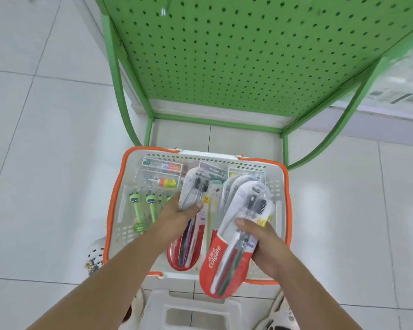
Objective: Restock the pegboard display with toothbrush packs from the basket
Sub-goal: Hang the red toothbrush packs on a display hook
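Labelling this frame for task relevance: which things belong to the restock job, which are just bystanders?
Job:
green pegboard
basket
Colgate pack gripped by right hand
second Colgate pack gripped by left hand
green cartoon brush packs

Bystanders:
white stool
tiled floor

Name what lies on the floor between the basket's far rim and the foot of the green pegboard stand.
In the head view, nothing: only bare white floor tiles separate the basket from the pegboard stand.
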